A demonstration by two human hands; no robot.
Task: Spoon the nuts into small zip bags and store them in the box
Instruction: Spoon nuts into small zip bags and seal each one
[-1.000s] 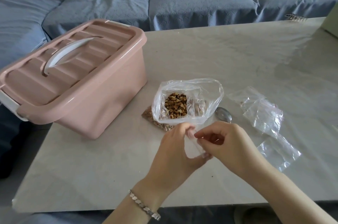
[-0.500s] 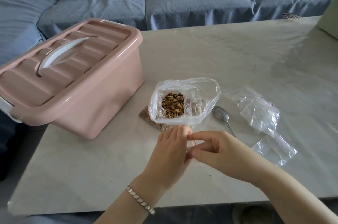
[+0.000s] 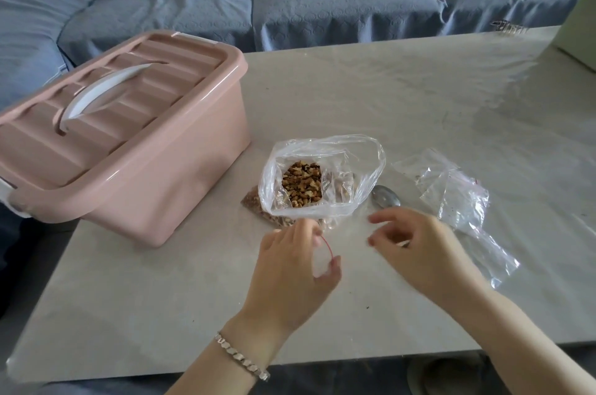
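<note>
A clear plastic bag (image 3: 361,169) stands open in the middle of the table with brown nuts (image 3: 302,183) inside. A small filled zip bag (image 3: 254,202) lies against its left side. My left hand (image 3: 293,272) pinches a small clear zip bag (image 3: 322,252) by its red-lined mouth, just in front of the nut bag. My right hand (image 3: 419,249) hovers to the right, fingers loosely curled and holding nothing. The metal spoon (image 3: 385,196) lies on the table just behind my right hand. The pink lidded box (image 3: 129,149) stands at the left, lid closed.
Several empty clear zip bags (image 3: 458,201) lie on the table to the right. A blue-grey sofa (image 3: 322,1) with cushions runs behind the table. A pale green object (image 3: 580,30) sits at the far right edge.
My two hands were together on the small zip bag's mouth. The right hand has let go and moved right; the left hand still holds the bag.
</note>
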